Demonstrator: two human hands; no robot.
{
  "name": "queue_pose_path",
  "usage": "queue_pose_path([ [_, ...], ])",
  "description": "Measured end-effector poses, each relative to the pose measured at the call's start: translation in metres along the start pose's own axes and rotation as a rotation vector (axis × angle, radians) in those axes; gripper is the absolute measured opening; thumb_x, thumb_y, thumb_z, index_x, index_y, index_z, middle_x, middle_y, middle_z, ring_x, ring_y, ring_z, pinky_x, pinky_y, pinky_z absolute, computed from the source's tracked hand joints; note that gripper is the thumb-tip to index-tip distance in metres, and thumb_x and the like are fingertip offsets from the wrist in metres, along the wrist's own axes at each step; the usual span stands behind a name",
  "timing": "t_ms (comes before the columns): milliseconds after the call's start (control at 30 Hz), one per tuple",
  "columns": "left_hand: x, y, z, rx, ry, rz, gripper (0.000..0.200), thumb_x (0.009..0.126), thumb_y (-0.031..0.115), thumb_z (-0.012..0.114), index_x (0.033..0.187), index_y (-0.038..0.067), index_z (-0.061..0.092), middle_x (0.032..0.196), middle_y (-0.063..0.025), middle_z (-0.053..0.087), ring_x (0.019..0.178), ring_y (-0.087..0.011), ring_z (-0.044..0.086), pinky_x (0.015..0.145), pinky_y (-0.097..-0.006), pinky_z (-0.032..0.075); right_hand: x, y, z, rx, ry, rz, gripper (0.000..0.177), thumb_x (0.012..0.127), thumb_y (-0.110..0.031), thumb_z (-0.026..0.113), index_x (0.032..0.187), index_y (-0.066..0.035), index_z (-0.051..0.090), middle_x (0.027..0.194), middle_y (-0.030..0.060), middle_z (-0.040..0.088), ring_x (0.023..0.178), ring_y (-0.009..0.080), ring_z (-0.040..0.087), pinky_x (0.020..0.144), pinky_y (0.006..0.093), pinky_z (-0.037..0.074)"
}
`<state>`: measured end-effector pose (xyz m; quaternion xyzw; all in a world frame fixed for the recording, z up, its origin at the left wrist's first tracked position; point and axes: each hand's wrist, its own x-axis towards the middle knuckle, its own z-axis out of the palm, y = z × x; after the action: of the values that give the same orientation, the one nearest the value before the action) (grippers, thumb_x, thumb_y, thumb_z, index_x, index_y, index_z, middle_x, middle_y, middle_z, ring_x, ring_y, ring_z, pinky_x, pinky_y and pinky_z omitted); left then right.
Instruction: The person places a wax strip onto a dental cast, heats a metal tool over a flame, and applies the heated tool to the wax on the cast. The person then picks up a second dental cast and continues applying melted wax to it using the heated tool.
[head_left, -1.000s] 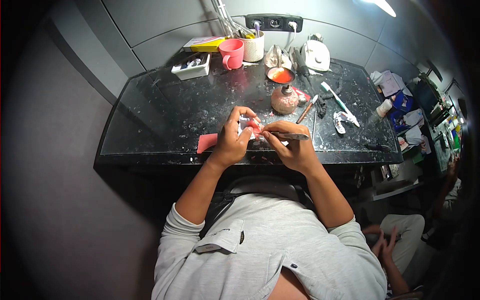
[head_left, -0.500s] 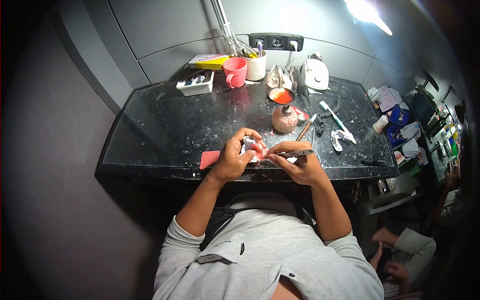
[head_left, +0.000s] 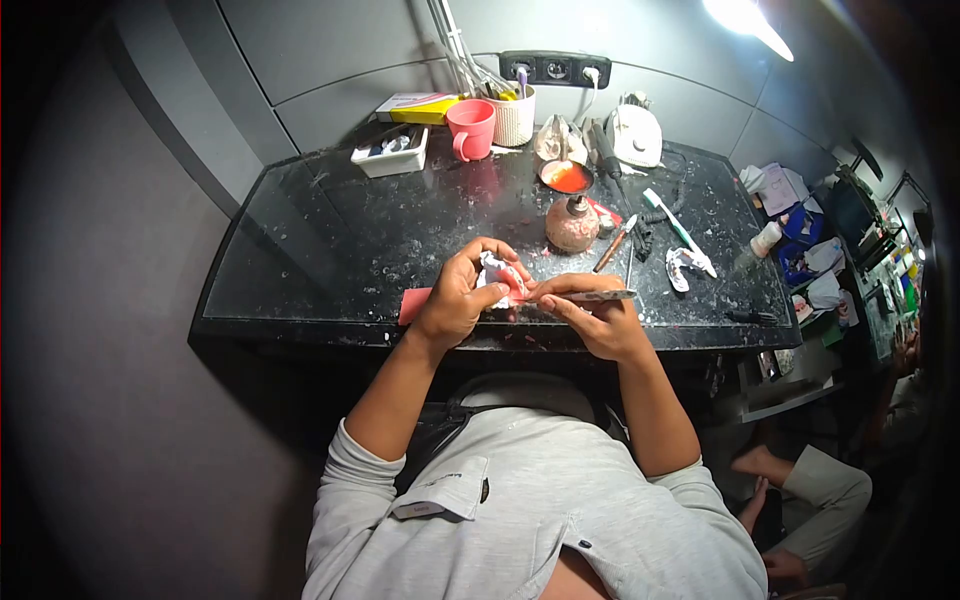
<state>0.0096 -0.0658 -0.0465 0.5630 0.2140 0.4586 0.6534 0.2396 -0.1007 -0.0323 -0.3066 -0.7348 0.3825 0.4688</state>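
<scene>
My left hand [head_left: 455, 298] is closed around a white plaster dental cast [head_left: 489, 272] with pink wax [head_left: 515, 282] on the side facing right. Between the fingers and thumb of my right hand [head_left: 602, 325] is a wax knife [head_left: 612, 295], its handle pointing right. Its tip is by the wax, too small to make out whether it touches. A flat pink wax sheet [head_left: 414, 305] lies beside my left hand. Beyond the hands stands a round, wax-spattered burner [head_left: 572, 230].
A small pan of red wax [head_left: 567, 178] sits behind the burner. Rightward lie a brown-handled tool [head_left: 614, 246], a toothbrush [head_left: 680, 232] and another cast [head_left: 686, 270]. At the back are a white tray [head_left: 392, 162], a pink mug [head_left: 470, 130] and a tool holder [head_left: 513, 117]. Another person sits at right.
Both hands have risen slightly away from the table edge, and the cast is tilted so more of its white side and the pink wax show. The head view has shifted a little.
</scene>
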Motion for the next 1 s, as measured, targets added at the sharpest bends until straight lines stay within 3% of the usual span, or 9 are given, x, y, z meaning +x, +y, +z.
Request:
queue_pose_path([
  [267, -0.001, 0.006, 0.004, -0.024, 0.002, -0.027, 0.036, 0.092, -0.009, 0.055, 0.126, -0.001, 0.048, 0.110, -0.0164, 0.066, 0.096, -0.0188, 0.068, 0.073, -0.0326, 0.060, -0.006, -0.004, 0.002, 0.154, 0.005, 0.107, 0.015, 0.098, -0.009, 0.068, 0.104, 0.004, 0.075, 0.098, 0.0106, 0.076, 0.089, 0.0125, 0.069, 0.079, 0.0265, 0.055],
  [367, -0.001, 0.004, 0.002, -0.050, -0.001, -0.028, 0.035, 0.093, -0.005, 0.060, 0.126, -0.002, 0.048, 0.113, -0.0193, 0.066, 0.095, -0.0219, 0.070, 0.070, -0.0344, 0.061, -0.007, -0.001, 0.002, 0.140, -0.011, 0.096, 0.016, 0.099, -0.009, 0.068, 0.106, 0.004, 0.074, 0.099, 0.0092, 0.075, 0.090, 0.0110, 0.067, 0.081, 0.0254, 0.054],
  [733, -0.001, 0.008, -0.005, -0.295, -0.054, -0.096, 0.037, 0.093, -0.004, 0.060, 0.127, -0.001, 0.045, 0.109, -0.0218, 0.066, 0.094, -0.0228, 0.070, 0.069, -0.0350, 0.062, -0.006, -0.003, 0.006, 0.162, 0.013, 0.038, 0.016, 0.099, -0.008, 0.066, 0.108, 0.005, 0.071, 0.105, 0.0124, 0.076, 0.094, 0.0150, 0.069, 0.087, 0.0277, 0.053],
  [867, 0.001, 0.009, -0.007, -0.320, 0.004, -0.174, 0.038, 0.092, -0.006, 0.061, 0.126, -0.001, 0.046, 0.108, -0.0216, 0.067, 0.091, -0.0231, 0.070, 0.070, -0.0354, 0.062, -0.009, -0.001, 0.007, 0.229, 0.016, 0.093, 0.018, 0.101, -0.008, 0.062, 0.111, 0.005, 0.069, 0.106, 0.0125, 0.075, 0.099, 0.0168, 0.070, 0.090, 0.0288, 0.054],
  [933, 0.003, 0.002, -0.012, -0.271, 0.042, -0.155, 0.041, 0.090, -0.006, 0.061, 0.127, 0.000, 0.045, 0.110, -0.0196, 0.066, 0.095, -0.0264, 0.071, 0.070, -0.0385, 0.061, -0.010, 0.000, 0.008, 0.422, 0.067, 0.078, 0.020, 0.104, -0.007, 0.058, 0.115, 0.006, 0.067, 0.108, 0.0129, 0.075, 0.103, 0.0189, 0.071, 0.092, 0.0310, 0.057],
  [1000, 0.003, 0.001, -0.012, -0.252, 0.045, -0.133, 0.041, 0.090, -0.006, 0.061, 0.127, 0.000, 0.045, 0.109, -0.0190, 0.066, 0.095, -0.0260, 0.071, 0.070, -0.0388, 0.060, -0.008, -0.005, 0.007, 0.370, 0.114, 0.070, 0.020, 0.104, -0.005, 0.056, 0.116, 0.008, 0.065, 0.109, 0.0163, 0.074, 0.106, 0.0228, 0.072, 0.092, 0.0334, 0.059],
])
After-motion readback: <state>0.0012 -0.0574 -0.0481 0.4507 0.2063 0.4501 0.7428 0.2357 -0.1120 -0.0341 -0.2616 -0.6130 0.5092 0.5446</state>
